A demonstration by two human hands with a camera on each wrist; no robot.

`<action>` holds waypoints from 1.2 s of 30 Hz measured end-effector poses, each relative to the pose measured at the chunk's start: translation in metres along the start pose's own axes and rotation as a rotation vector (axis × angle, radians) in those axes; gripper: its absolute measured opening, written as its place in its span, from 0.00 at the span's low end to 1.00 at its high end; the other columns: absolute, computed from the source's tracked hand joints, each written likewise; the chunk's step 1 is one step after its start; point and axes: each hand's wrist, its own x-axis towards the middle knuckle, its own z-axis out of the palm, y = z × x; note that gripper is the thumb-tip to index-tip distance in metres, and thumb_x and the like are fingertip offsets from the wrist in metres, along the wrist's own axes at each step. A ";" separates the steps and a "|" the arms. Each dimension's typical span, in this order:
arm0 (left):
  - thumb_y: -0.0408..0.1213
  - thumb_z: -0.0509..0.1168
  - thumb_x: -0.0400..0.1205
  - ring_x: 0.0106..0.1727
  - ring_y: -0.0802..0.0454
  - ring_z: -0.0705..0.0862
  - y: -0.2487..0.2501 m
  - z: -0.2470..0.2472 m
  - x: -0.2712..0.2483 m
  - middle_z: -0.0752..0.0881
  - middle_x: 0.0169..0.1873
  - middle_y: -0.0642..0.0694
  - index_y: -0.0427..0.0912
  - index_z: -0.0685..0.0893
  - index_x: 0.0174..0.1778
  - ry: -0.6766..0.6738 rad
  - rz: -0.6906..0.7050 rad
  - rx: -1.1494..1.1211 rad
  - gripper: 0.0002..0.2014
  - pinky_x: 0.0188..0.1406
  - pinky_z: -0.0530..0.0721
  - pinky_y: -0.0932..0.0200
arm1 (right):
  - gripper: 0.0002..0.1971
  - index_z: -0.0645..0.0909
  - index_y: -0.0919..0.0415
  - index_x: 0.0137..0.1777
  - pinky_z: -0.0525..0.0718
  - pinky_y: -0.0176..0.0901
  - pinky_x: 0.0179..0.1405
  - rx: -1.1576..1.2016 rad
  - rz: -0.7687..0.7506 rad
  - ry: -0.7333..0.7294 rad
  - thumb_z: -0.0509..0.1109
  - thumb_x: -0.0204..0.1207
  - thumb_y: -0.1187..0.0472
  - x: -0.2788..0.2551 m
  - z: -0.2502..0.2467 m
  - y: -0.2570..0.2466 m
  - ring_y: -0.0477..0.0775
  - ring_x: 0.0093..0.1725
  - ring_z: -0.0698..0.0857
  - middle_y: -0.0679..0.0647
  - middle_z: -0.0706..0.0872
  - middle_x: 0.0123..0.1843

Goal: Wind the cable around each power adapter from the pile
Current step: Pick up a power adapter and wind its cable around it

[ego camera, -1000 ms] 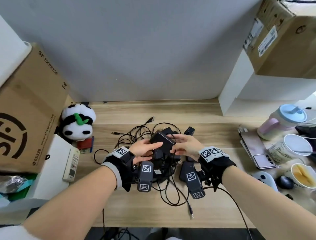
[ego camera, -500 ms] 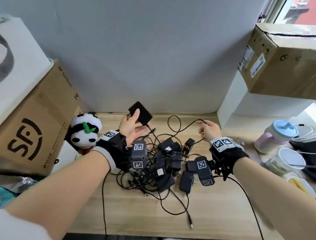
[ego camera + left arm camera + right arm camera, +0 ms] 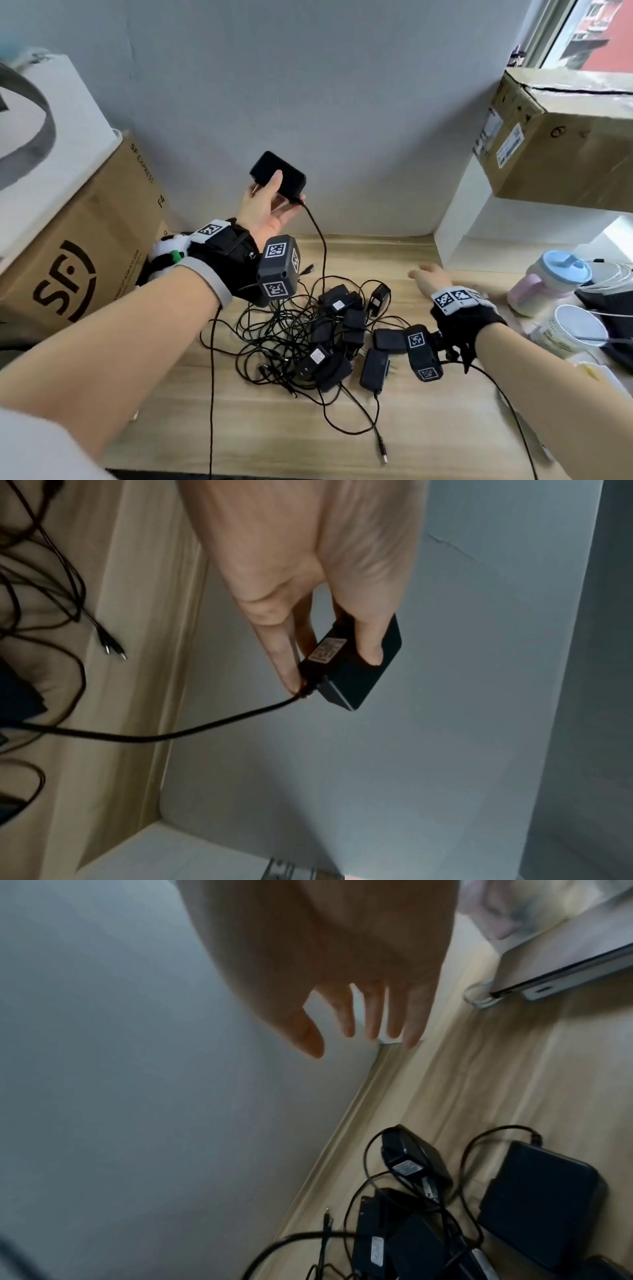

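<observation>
My left hand (image 3: 265, 205) holds a black power adapter (image 3: 279, 175) raised in front of the grey wall, thumb across its face and fingers behind (image 3: 368, 639). Its cable (image 3: 320, 240) hangs from the lower corner down into the pile. The pile of black adapters (image 3: 342, 329) with tangled cables lies on the wooden desk (image 3: 274, 428) between my arms. My right hand (image 3: 426, 277) hovers low over the desk to the right of the pile, fingers (image 3: 373, 1015) spread and straight, holding nothing.
A brown SF box (image 3: 78, 260) under a white box and a panda plush (image 3: 168, 255) stand at the left. At the right are a white shelf unit (image 3: 459, 219), a cardboard box (image 3: 561, 137), a pink-and-blue cup (image 3: 548, 281), mugs and a tablet (image 3: 565, 969).
My left hand has lifted the adapter higher off the pile, drawing its cable taut. My right hand let go of the cable loop, dropped toward the desk and opened flat.
</observation>
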 end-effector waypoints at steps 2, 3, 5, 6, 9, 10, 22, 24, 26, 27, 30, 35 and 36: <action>0.34 0.65 0.82 0.46 0.37 0.88 -0.003 0.013 -0.005 0.82 0.60 0.28 0.40 0.72 0.68 -0.061 -0.018 -0.012 0.19 0.48 0.89 0.46 | 0.26 0.67 0.57 0.76 0.75 0.54 0.70 0.127 -0.187 -0.170 0.66 0.79 0.60 -0.024 0.009 -0.019 0.57 0.71 0.74 0.55 0.73 0.74; 0.35 0.65 0.82 0.44 0.38 0.88 -0.005 0.020 -0.008 0.82 0.59 0.28 0.40 0.73 0.65 -0.089 -0.024 -0.018 0.17 0.46 0.89 0.48 | 0.28 0.65 0.53 0.78 0.75 0.54 0.71 0.147 -0.295 -0.279 0.68 0.78 0.58 -0.037 0.013 -0.029 0.54 0.72 0.73 0.53 0.72 0.75; 0.37 0.66 0.82 0.40 0.40 0.89 -0.009 0.032 -0.013 0.84 0.55 0.29 0.40 0.73 0.64 -0.131 -0.038 -0.015 0.16 0.42 0.90 0.51 | 0.33 0.61 0.45 0.79 0.69 0.53 0.74 0.132 -0.497 -0.455 0.70 0.75 0.54 -0.060 0.020 -0.047 0.49 0.75 0.69 0.46 0.67 0.78; 0.38 0.66 0.82 0.38 0.41 0.89 -0.011 0.038 -0.015 0.85 0.51 0.31 0.40 0.73 0.64 -0.141 -0.053 -0.010 0.17 0.39 0.90 0.53 | 0.33 0.61 0.42 0.78 0.67 0.51 0.74 0.126 -0.549 -0.523 0.71 0.75 0.52 -0.066 0.025 -0.052 0.46 0.74 0.68 0.43 0.67 0.78; 0.46 0.68 0.80 0.29 0.47 0.86 -0.010 0.048 -0.017 0.86 0.39 0.37 0.41 0.74 0.61 -0.142 -0.133 -0.011 0.19 0.27 0.86 0.61 | 0.21 0.78 0.48 0.65 0.70 0.47 0.73 0.032 -0.509 -0.661 0.71 0.73 0.46 -0.074 0.039 -0.057 0.44 0.66 0.79 0.44 0.81 0.67; 0.50 0.66 0.80 0.26 0.51 0.83 -0.008 0.048 -0.016 0.84 0.37 0.40 0.40 0.75 0.59 -0.159 -0.166 -0.003 0.19 0.22 0.82 0.65 | 0.18 0.83 0.51 0.58 0.72 0.45 0.70 -0.059 -0.484 -0.664 0.71 0.72 0.43 -0.072 0.043 -0.054 0.43 0.60 0.83 0.45 0.86 0.60; 0.60 0.53 0.83 0.10 0.63 0.63 -0.014 -0.051 -0.017 0.75 0.19 0.50 0.36 0.75 0.44 -0.261 -0.579 1.022 0.25 0.06 0.55 0.74 | 0.23 0.86 0.60 0.41 0.69 0.44 0.30 -0.018 -0.092 0.187 0.53 0.86 0.52 -0.014 -0.013 0.002 0.56 0.30 0.74 0.59 0.81 0.36; 0.59 0.52 0.83 0.09 0.64 0.61 -0.019 -0.066 -0.016 0.75 0.17 0.50 0.40 0.74 0.40 -0.181 -0.597 1.031 0.24 0.06 0.52 0.75 | 0.25 0.87 0.62 0.45 0.72 0.44 0.31 0.035 -0.042 0.189 0.52 0.86 0.48 -0.011 -0.022 -0.001 0.56 0.30 0.75 0.58 0.80 0.34; 0.58 0.51 0.84 0.08 0.64 0.60 -0.021 -0.075 -0.014 0.74 0.15 0.50 0.40 0.73 0.38 -0.106 -0.584 1.023 0.23 0.06 0.51 0.76 | 0.29 0.85 0.62 0.43 0.78 0.45 0.35 0.164 -0.030 0.178 0.50 0.84 0.42 -0.007 -0.026 -0.010 0.57 0.34 0.80 0.60 0.83 0.40; 0.58 0.52 0.84 0.08 0.63 0.60 -0.022 -0.079 -0.012 0.74 0.15 0.50 0.40 0.73 0.37 -0.067 -0.567 1.046 0.23 0.06 0.51 0.77 | 0.31 0.83 0.62 0.40 0.82 0.46 0.35 0.274 -0.032 0.174 0.50 0.83 0.39 -0.007 -0.028 -0.016 0.57 0.34 0.82 0.61 0.84 0.42; 0.59 0.56 0.82 0.08 0.61 0.61 -0.024 -0.090 -0.006 0.76 0.14 0.49 0.39 0.75 0.34 0.018 -0.508 1.163 0.25 0.08 0.54 0.77 | 0.29 0.82 0.61 0.41 0.88 0.51 0.44 0.489 -0.157 0.250 0.51 0.81 0.37 -0.009 -0.034 -0.037 0.57 0.40 0.86 0.62 0.88 0.47; 0.60 0.60 0.80 0.09 0.60 0.64 -0.027 -0.097 -0.005 0.81 0.13 0.50 0.39 0.79 0.36 0.095 -0.435 1.369 0.24 0.09 0.58 0.74 | 0.16 0.80 0.63 0.56 0.76 0.38 0.55 0.336 -0.703 0.484 0.63 0.81 0.50 -0.029 -0.054 -0.075 0.46 0.58 0.77 0.51 0.80 0.55; 0.59 0.60 0.80 0.08 0.60 0.64 -0.028 -0.100 -0.004 0.81 0.13 0.50 0.39 0.79 0.36 0.111 -0.425 1.383 0.24 0.09 0.59 0.74 | 0.14 0.80 0.61 0.54 0.75 0.36 0.56 0.288 -0.734 0.505 0.65 0.79 0.50 -0.031 -0.057 -0.080 0.45 0.62 0.75 0.48 0.78 0.58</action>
